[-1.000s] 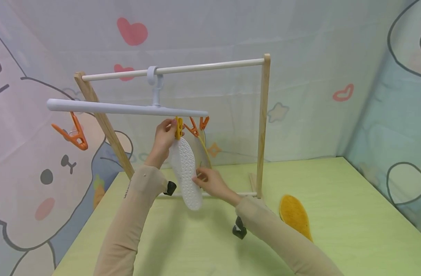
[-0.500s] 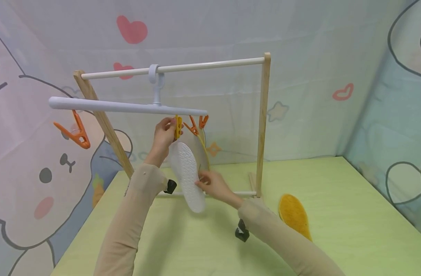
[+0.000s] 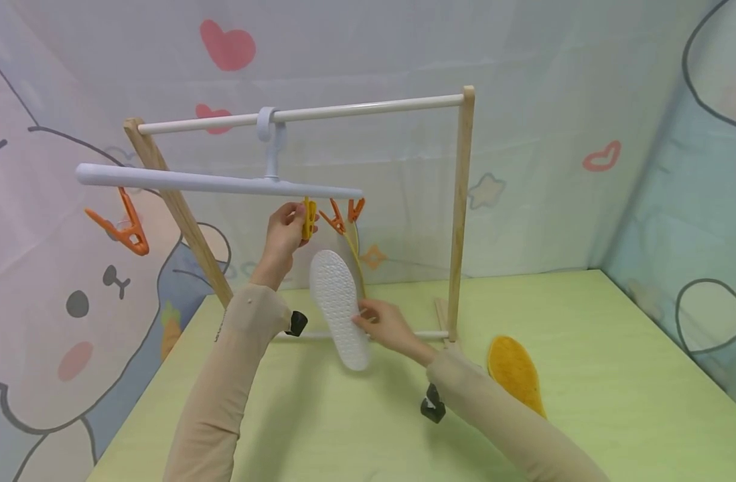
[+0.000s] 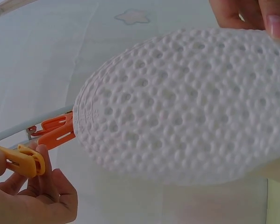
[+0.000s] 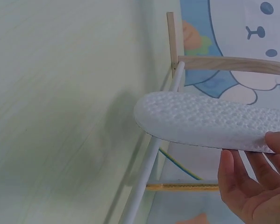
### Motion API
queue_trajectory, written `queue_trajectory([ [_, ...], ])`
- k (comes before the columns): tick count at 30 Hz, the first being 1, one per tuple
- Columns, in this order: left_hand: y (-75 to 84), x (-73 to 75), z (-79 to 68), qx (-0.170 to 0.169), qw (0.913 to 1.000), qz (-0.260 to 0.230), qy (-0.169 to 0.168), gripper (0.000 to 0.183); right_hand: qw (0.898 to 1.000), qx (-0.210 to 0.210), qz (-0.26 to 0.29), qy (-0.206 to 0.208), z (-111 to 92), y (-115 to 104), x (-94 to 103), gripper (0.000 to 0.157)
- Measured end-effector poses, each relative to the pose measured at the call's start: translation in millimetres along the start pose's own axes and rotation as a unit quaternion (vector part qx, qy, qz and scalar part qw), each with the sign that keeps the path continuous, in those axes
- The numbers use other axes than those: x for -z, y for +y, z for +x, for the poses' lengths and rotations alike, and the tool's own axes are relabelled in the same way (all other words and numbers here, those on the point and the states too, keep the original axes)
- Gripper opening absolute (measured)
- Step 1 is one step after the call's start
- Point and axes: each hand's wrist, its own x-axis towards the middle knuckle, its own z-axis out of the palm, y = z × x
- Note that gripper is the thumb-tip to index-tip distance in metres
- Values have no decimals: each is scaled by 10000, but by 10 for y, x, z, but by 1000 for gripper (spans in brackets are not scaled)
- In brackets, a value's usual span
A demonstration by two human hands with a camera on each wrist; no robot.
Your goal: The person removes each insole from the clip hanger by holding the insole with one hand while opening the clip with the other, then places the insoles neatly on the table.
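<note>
One white studded insole [image 3: 340,304], in mid-air below the hanger [image 3: 223,183], pinched at its side edge by the right hand [image 3: 388,325]. One yellow clothespin [image 3: 310,219], gripped by the left hand [image 3: 285,231]. Handling: probably light, bendy, sturdy; best held mid-length by the edge.

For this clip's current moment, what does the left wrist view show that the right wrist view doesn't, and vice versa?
Only the left wrist view: the left hand pinching a yellow clip, with orange clips beside it.

Only the right wrist view: the rack's white bottom bar and a cartoon face on the backdrop.

Both: the white insole and the right hand at its edge.
</note>
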Motion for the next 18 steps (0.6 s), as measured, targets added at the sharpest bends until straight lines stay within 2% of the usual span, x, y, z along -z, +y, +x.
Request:
queue_trajectory([
  [12, -23, 18, 8, 251, 9996, -130, -62, 42, 10000, 38, -80, 25, -63, 32, 50, 25],
  [18, -66, 24, 17, 249, 9996, -161, -11, 46, 10000, 14, -43, 16, -90, 39, 84, 19],
])
